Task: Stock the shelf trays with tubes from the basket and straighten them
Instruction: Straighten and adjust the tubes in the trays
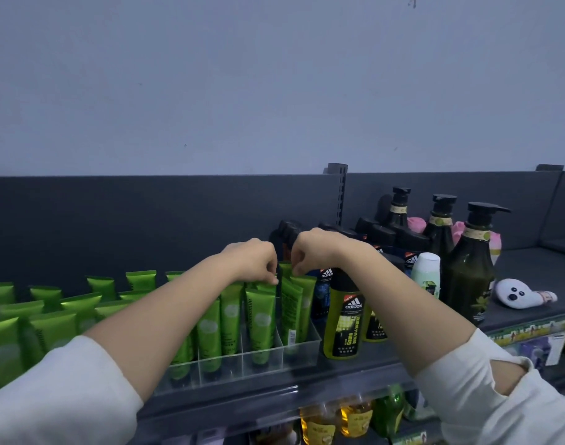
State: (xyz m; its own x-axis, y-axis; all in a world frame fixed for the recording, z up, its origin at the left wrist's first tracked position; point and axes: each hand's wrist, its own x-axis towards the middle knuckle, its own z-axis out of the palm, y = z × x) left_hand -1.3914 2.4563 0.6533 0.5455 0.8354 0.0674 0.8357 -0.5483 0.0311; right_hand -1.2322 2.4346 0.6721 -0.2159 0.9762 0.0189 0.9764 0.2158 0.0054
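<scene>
- Pinching fingertips of the left hand [252, 261] closed on the crimped top of a green tube [261, 319].
- Just right of it, the right hand [310, 252] curled its fingers on a neighbouring tube [286, 268].
- Both tubes stood upright below the hands in the clear tray [302, 345].
- Right of the grip stood an adidas bottle [345, 319] on the shelf [387, 361].

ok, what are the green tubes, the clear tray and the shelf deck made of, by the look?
Green tubes: soft plastic, probably laminate. They have a satin metallic sheen and flat crimped tops.
Clear tray: rigid transparent plastic, likely acrylic. It is glossy, and the tubes show through its walls and dividers.
Shelf deck: dark grey and matte. Probably painted metal, but I cannot confirm that.
</scene>
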